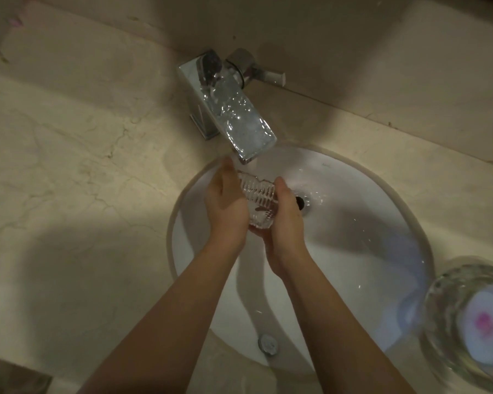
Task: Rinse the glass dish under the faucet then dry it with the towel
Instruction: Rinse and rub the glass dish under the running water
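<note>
Here, glass dish (pixel 259 201) beneath faucet (pixel 231 118)

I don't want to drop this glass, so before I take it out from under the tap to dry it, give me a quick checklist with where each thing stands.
1. Both hands on the dish: ok. The left hand and right hand clasp the glass dish from either side.
2. Water reaching the dish: ok. The stream from the faucet falls on its upper end.
3. Dish over the sink, not the counter: ok.
4. Dish fully rinsed: cannot tell.
5. Towel within reach: cannot tell, none is in view.
6. Clear path on the right: not ok. A glass bowl sits by the basin rim.
</note>
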`<state>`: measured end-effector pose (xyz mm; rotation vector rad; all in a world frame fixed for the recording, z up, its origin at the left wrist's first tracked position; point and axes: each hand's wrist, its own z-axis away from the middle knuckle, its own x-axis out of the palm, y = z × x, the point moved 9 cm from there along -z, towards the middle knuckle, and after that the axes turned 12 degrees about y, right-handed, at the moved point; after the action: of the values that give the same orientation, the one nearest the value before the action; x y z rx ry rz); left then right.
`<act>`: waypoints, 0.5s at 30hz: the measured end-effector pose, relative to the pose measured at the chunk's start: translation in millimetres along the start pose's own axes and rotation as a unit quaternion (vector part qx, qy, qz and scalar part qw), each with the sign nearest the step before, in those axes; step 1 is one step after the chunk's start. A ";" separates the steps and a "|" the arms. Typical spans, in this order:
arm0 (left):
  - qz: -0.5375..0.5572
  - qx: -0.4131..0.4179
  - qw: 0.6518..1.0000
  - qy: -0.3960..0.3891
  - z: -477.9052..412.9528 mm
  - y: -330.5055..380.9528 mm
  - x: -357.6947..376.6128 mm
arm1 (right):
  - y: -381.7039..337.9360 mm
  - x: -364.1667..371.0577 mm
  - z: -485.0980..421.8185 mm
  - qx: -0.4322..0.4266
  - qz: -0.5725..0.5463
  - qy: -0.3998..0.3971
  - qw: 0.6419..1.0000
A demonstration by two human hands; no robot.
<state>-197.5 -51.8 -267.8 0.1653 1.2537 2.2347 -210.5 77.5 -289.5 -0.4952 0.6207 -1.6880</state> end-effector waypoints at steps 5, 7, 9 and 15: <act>-0.115 0.064 0.987 -0.087 11.7 3.9 18.7 | -13.4 -4.6 -3.7 -0.009 -0.052 0.037 0.998; -0.108 0.053 0.988 -0.100 8.4 -0.6 24.8 | -8.8 -5.4 -5.9 0.007 -0.079 0.046 0.996; -0.150 0.088 0.981 -0.083 4.4 3.7 28.4 | -1.7 -4.1 -10.4 0.038 -0.132 0.036 0.990; -0.204 0.231 0.950 -0.043 14.3 28.3 31.7 | 1.1 -1.9 -19.4 0.077 -0.275 0.009 0.958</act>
<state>-230.3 -35.7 -241.9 0.1602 1.5826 1.5477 -221.5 81.8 -305.0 -0.5747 0.3742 -2.2490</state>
